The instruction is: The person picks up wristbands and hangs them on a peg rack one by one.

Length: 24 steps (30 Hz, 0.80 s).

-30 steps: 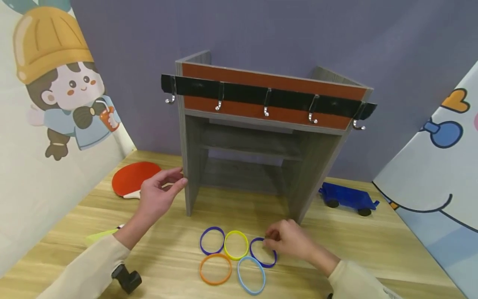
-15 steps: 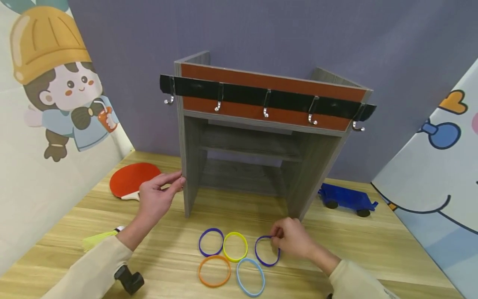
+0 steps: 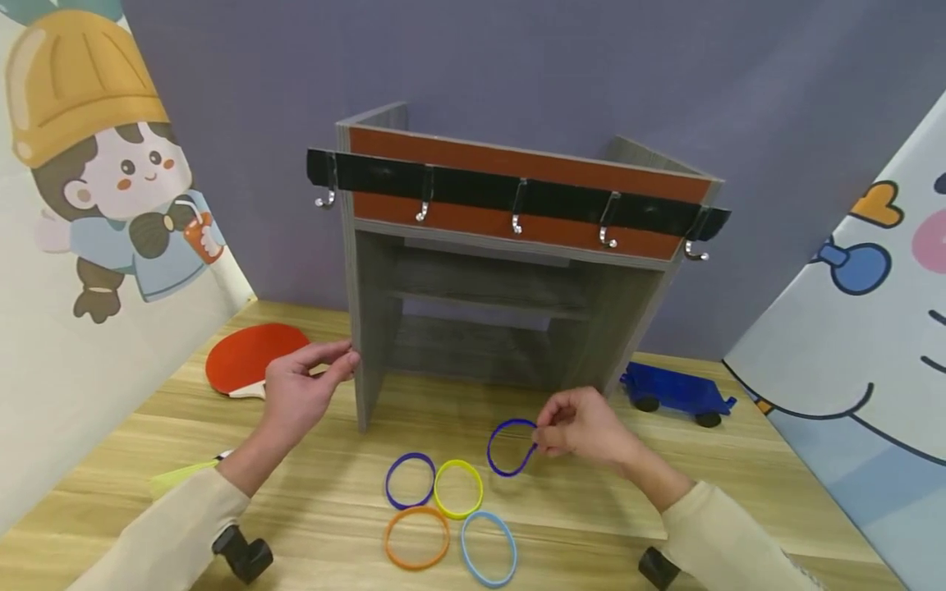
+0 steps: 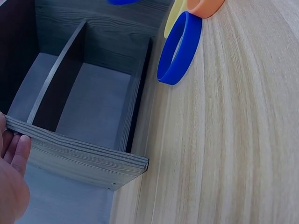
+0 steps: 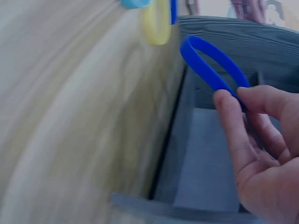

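Observation:
My right hand [image 3: 587,427] pinches a dark blue silicone wristband [image 3: 493,455] between thumb and fingers. The band hangs above the table in front of the grey shelf unit [image 3: 362,328], and in the right wrist view it appears as a bright blue loop [image 5: 201,65]. My left hand [image 3: 299,390] touches the front edge of the unit's left side panel, fingertips right at the wood. On the table lie another dark blue wristband [image 3: 388,484], a yellow wristband [image 3: 480,488], an orange wristband [image 3: 388,542] and a light blue wristband [image 3: 512,548].
A black rail [image 3: 473,187] with several metal hooks crosses the unit's orange-red front board [image 3: 591,162]. Left of the unit lie a red table tennis bat [image 3: 251,357] and a yellow shuttlecock [image 3: 177,478]. On its right stands a blue toy cart [image 3: 676,390].
My right hand has lifted the dark blue wristband off the table and carried it toward the shelf unit. My left hand stays at the side panel, while the head view shifts slightly.

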Each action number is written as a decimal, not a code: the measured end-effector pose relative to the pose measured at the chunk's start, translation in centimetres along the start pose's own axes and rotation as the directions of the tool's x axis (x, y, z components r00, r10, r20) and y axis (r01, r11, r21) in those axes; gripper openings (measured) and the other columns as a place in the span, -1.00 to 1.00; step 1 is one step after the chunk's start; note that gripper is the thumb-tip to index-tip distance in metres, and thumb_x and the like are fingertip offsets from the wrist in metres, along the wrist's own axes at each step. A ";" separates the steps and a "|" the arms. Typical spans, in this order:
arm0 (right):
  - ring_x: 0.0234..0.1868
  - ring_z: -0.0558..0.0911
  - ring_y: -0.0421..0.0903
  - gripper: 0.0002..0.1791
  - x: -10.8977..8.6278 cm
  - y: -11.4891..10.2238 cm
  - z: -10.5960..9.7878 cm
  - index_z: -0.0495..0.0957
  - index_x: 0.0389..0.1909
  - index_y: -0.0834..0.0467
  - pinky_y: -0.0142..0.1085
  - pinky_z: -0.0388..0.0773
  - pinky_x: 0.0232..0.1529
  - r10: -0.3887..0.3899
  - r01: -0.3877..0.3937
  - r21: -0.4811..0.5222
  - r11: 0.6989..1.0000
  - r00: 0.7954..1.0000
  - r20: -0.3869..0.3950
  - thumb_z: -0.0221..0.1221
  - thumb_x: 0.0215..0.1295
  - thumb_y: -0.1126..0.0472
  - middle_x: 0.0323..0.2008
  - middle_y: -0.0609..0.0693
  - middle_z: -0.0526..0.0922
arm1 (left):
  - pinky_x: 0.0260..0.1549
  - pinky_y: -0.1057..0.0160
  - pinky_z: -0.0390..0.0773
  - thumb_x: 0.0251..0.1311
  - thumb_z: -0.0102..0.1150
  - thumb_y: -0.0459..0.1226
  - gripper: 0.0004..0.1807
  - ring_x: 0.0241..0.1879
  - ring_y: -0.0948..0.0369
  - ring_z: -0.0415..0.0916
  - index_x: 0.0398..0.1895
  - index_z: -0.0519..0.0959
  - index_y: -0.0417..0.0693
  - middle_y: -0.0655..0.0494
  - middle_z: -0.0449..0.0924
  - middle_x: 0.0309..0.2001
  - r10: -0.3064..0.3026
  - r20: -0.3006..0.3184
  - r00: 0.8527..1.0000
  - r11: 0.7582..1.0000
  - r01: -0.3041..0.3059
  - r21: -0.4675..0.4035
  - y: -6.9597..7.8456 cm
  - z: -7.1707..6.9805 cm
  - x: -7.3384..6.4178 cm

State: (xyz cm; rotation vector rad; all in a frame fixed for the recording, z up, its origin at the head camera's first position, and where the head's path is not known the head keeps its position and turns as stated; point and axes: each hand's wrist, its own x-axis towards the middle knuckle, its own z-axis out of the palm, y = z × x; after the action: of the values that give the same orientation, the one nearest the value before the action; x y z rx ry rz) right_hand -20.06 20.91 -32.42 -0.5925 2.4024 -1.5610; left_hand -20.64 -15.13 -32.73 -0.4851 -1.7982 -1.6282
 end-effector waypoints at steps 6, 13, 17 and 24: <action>-0.36 0.69 0.11 -0.89 1.6 -3.1 0.6 0.55 -0.43 0.37 -0.07 0.67 -0.27 0.026 -0.011 0.160 0.987 0.995 -0.093 0.31 0.06 0.46 -0.42 0.27 0.65 | -0.46 0.34 0.65 -0.03 0.28 -0.64 -0.82 -0.54 0.28 0.62 -0.29 0.62 -0.53 -0.20 0.66 -0.39 -0.012 -0.002 1.000 1.000 0.012 0.016 0.0 -0.4 0.0; -0.36 0.69 0.09 -0.88 3.9 -6.8 2.0 0.55 -0.47 0.38 -0.03 0.65 -0.21 -0.036 0.062 0.272 0.960 0.994 -0.100 0.31 -0.01 0.53 -0.47 0.24 0.66 | -0.46 0.37 0.65 -0.05 0.27 -0.67 -0.82 -0.55 0.27 0.62 -0.31 0.62 -0.54 -0.13 0.67 -0.41 -0.019 -0.020 1.000 0.999 0.020 0.027 0.1 -0.8 -0.1; -0.33 0.69 0.13 -0.89 4.8 -8.8 2.4 0.57 -0.47 0.34 -0.03 0.64 -0.19 -0.082 0.112 0.323 0.940 0.991 -0.106 0.31 0.02 0.54 -0.46 0.23 0.66 | -0.47 0.35 0.65 -0.04 0.27 -0.66 -0.82 -0.55 0.26 0.62 -0.30 0.62 -0.54 -0.18 0.66 -0.40 -0.031 -0.010 0.999 0.999 0.032 0.023 0.0 -0.6 0.0; -0.32 0.70 0.10 -0.87 6.2 -12.5 2.8 0.58 -0.47 0.30 -0.08 0.63 -0.15 -0.125 0.184 0.436 0.881 0.979 -0.162 0.25 0.08 0.57 -0.42 0.22 0.66 | -0.47 0.34 0.65 -0.04 0.28 -0.65 -0.84 -0.56 0.18 0.62 -0.32 0.62 -0.54 -0.29 0.63 -0.42 -0.052 0.013 0.999 0.999 0.051 0.013 -0.1 0.0 0.1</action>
State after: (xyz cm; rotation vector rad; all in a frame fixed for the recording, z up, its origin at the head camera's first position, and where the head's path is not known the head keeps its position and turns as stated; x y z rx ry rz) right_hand -21.82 11.38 -21.99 -0.6094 1.9984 -2.1950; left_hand -20.84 -15.19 -32.73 -0.4483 -1.8434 -1.6510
